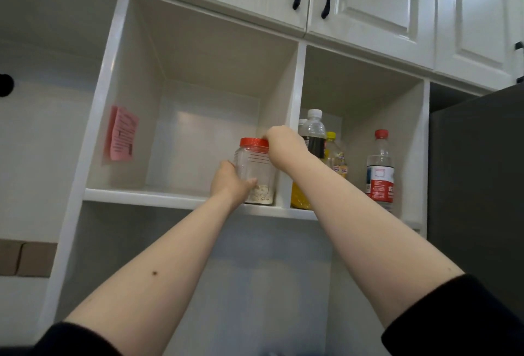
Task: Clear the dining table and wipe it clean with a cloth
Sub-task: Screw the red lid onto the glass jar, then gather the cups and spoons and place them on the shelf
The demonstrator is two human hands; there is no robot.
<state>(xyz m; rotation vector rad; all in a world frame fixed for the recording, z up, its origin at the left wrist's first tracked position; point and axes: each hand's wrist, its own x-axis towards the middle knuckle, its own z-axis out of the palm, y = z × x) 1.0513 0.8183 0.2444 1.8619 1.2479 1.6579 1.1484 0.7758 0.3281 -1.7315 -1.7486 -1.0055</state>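
Both hands up on a clear jar with a red lid, standing upright at the front right corner of the middle cubby, right against the divider. Base sitting on the shelf, or so it looks; hard to tell whether it's fully down or a hair above the board, since the left hand covers the near bottom corner. Bit of pale grainy stuff in the bottom, otherwise empty.

Left hand wrapped around the lower body of the jar from the left side, thumb across the front near the base. Right hand coming in from the right and above, fingers curled over the rim of the lid, pinching it at the near right edge. So: long axis straight up and down, one grip low and to the left, one grip at the top and to the right, jar sandwiched between them.

Key thing for the next move: open cubby space lies only to the left of and behind the grip; divider blocks anything rightward. Probably just a matter of letting go and pulling both arms back toward the body.

Past the divider, right of the upper grip: a few bottles, dark one, yellow-capped one, red-capped one. Pink note stuck on the cubby's far left wall.
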